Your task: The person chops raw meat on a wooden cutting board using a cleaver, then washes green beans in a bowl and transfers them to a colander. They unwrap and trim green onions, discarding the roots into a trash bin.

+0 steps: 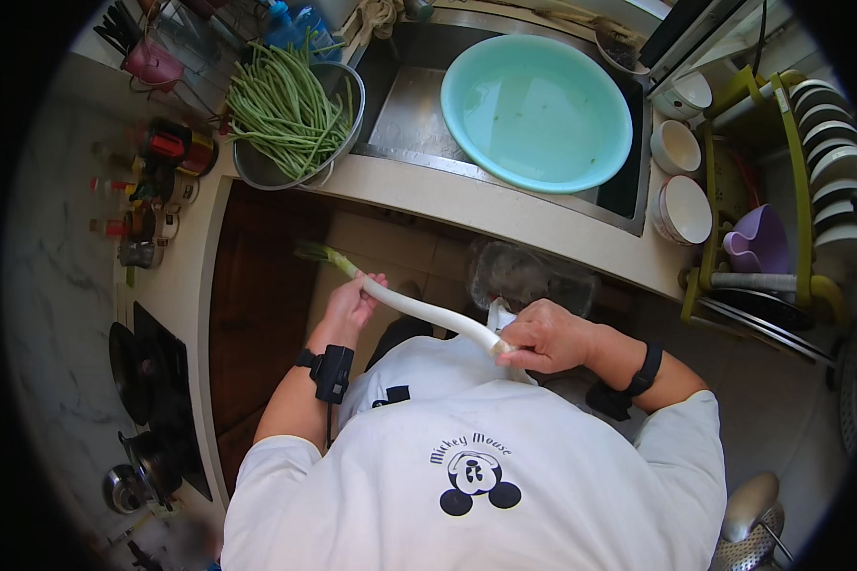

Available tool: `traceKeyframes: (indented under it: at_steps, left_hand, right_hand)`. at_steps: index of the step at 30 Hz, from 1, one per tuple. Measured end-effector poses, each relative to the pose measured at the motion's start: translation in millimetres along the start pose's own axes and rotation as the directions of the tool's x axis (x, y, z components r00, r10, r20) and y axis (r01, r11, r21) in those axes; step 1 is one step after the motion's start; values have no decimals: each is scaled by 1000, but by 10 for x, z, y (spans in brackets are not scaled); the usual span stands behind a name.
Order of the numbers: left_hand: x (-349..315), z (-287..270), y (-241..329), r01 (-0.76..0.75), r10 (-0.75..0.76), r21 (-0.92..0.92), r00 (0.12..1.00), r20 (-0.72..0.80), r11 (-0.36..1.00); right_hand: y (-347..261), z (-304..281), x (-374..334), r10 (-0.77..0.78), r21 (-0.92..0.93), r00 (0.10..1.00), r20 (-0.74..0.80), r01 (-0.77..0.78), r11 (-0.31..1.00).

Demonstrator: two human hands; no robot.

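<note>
A long white leek with a short green top stretches between my hands, in front of my body. My left hand is closed round it just below the green end. At the pale root end, my right hand is closed with the fingers pressed against the stalk. A white flap, perhaps a loose outer layer, sticks up beside the right fingers; what lies under those fingers is hidden.
Beyond the counter edge, a turquoise basin of water sits in the sink. Green beans fill a metal bowl at left. Bowls and a green dish rack stand right. Below is a plastic-lined bin.
</note>
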State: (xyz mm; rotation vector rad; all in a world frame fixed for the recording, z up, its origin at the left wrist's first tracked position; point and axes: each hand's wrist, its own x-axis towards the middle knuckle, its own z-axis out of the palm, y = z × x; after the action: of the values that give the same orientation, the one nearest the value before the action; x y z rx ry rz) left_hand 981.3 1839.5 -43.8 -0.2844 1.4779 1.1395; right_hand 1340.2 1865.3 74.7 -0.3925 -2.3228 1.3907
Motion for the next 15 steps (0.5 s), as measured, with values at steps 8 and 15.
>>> traceKeyframes:
  at_steps: [8,15]
  left_hand:
    - [-16,117,25,16,-15,-51,1000,8,999]
    - [91,140,-102,83,-82,-74,996,24,994]
  right_hand:
    - [1,-117,-7,-140,-222,988,-71,121,967]
    - [26,-104,-89,-137,-258,972,-190,86,962]
